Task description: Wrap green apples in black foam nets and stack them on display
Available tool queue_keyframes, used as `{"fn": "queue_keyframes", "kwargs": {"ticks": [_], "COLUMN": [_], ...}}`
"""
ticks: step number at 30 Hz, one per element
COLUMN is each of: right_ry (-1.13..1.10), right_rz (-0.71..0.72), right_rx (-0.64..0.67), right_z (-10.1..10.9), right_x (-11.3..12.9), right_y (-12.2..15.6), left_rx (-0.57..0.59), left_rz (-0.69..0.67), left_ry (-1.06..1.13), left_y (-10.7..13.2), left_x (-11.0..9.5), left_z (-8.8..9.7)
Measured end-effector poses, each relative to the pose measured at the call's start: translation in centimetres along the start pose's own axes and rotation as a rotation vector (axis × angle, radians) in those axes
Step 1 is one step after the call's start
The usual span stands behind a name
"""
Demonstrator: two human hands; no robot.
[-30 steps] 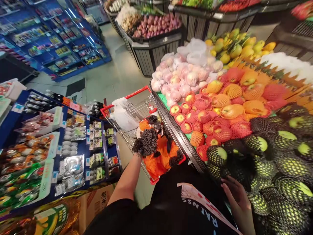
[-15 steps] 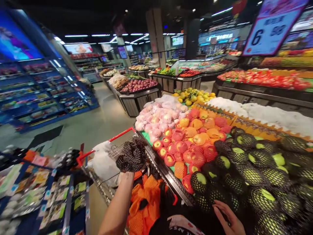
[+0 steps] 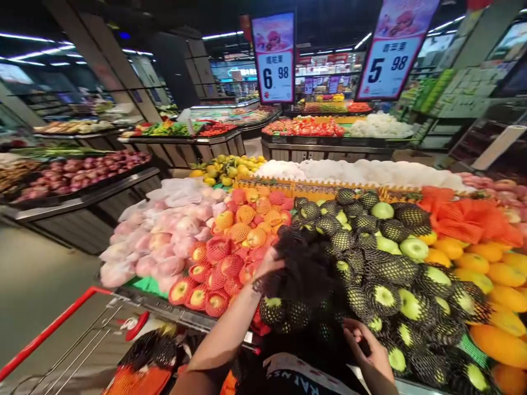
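In the head view, the left hand [image 3: 269, 264] is stretched out over the fruit stand, its fingers closed round a bundle of black foam nets [image 3: 307, 269] that bulges out to the right of the grip and hides most of the fingers. Directly beneath and beyond that grip lie the green fruits in black nets [image 3: 385, 296], heaped close together. Just left of it sit the apples in red nets [image 3: 218, 269], and further left the pink-wrapped fruit [image 3: 164, 247]. The right hand [image 3: 368, 348] is low at the stand's near edge, below and right of the bundle, fingers curled loosely against the dark netting there. Whether it actually grips anything cannot be told. Well to the right of this hand lie bare yellow-orange fruits [image 3: 489, 271]. Below and left of the left forearm stands a shopping cart [image 3: 53, 329] with a red handle, holding loose orange and black nets [image 3: 148, 356]. High above the grip hangs a price sign [image 3: 275, 57].
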State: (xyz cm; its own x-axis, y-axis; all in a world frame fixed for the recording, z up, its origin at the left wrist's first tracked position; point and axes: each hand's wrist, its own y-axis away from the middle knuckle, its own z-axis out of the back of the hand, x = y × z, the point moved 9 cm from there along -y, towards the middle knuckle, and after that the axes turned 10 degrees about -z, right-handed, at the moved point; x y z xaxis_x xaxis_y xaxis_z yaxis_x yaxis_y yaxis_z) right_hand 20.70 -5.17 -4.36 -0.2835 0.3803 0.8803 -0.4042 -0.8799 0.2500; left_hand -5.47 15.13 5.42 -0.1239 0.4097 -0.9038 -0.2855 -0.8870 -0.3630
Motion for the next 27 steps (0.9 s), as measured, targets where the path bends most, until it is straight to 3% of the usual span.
{"fn": "queue_keyframes", "kwargs": {"ticks": [3, 5, 7, 9, 12, 16, 22, 25, 27], "right_ry": [-0.131, -0.214, -0.246, -0.213, -0.102, 0.022, -0.260, -0.356, -0.360], "right_rz": [-0.034, -0.024, -0.011, 0.007, 0.096, 0.170, 0.156, 0.169, 0.166], "right_rx": [-0.048, -0.042, -0.015, -0.020, -0.044, -0.070, -0.301, -0.438, -0.510], "right_z": [0.4, 0.0, -0.6, -0.8, -0.4, 1.0, 6.6, 9.2, 10.3], "right_x": [-1.0, -0.9, -0.3, 0.6, 3.0, 5.8, 6.9, 6.7, 6.3], "right_y": [0.1, -0.3, -1.2, -2.4, -4.1, -5.5, -5.8, -5.3, -5.0], "left_rx": [0.181, 0.343, 0.530, 0.631, 0.616, 0.503, 0.215, 0.165, 0.223], "left_rz": [-0.054, -0.113, -0.180, -0.231, -0.273, -0.296, -0.268, -0.244, -0.241], "left_ry": [-0.049, -0.227, -0.442, -0.558, -0.603, -0.625, -0.635, -0.633, -0.605], "left_y": [0.1, 0.8, 1.9, 2.7, 3.1, 2.7, 2.4, 3.3, 4.2], "left_x": [-0.2, -0.1, 0.4, 0.6, -0.2, -1.9, -2.4, -2.3, -2.5], "left_z": [-6.1, -9.5, -12.2, -13.3, -12.2, -8.6, -3.7, -3.1, -3.8]}}
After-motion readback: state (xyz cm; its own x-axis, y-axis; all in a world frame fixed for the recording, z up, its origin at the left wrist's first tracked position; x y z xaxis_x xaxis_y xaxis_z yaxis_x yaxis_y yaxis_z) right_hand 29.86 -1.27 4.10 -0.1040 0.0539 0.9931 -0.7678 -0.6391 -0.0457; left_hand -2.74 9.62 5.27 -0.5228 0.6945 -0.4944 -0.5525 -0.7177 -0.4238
